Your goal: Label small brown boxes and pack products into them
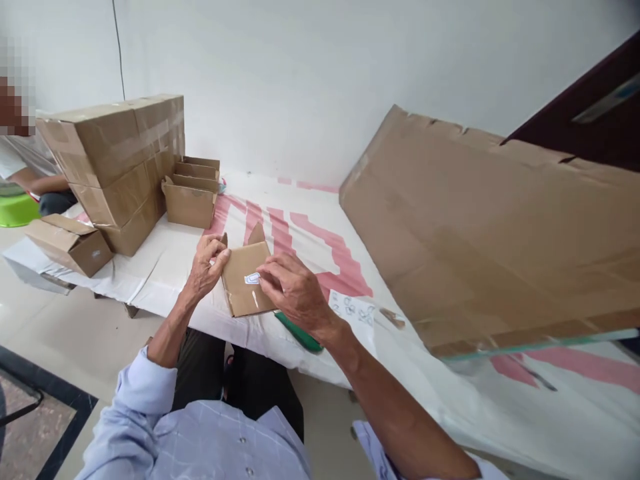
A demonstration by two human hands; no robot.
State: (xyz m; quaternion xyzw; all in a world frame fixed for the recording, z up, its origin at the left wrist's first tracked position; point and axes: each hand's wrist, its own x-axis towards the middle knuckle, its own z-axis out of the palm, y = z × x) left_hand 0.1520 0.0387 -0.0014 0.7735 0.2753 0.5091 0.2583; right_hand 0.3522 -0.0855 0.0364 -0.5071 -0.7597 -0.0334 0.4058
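Observation:
A small brown cardboard box point(245, 297) with upright flaps stands tilted near the table's front edge. My left hand point(206, 263) grips its upper left corner, thumb on the front face and fingers behind. On that face is a small white sticker point(252, 278) with a blue outline. The fingertips of my right hand point(287, 283) are pinched together at the sticker's right edge. A green flat object point(300, 333) lies partly under my right hand. Beside it is a white sheet point(354, 312) with handwritten marks.
Taped cartons point(113, 153) are stacked at the left, with several open small boxes point(190, 203) beside them. Another box point(73, 243) lies at the table's left end. A large cardboard panel point(490, 233) leans at the right. A person point(37, 163) sits far left.

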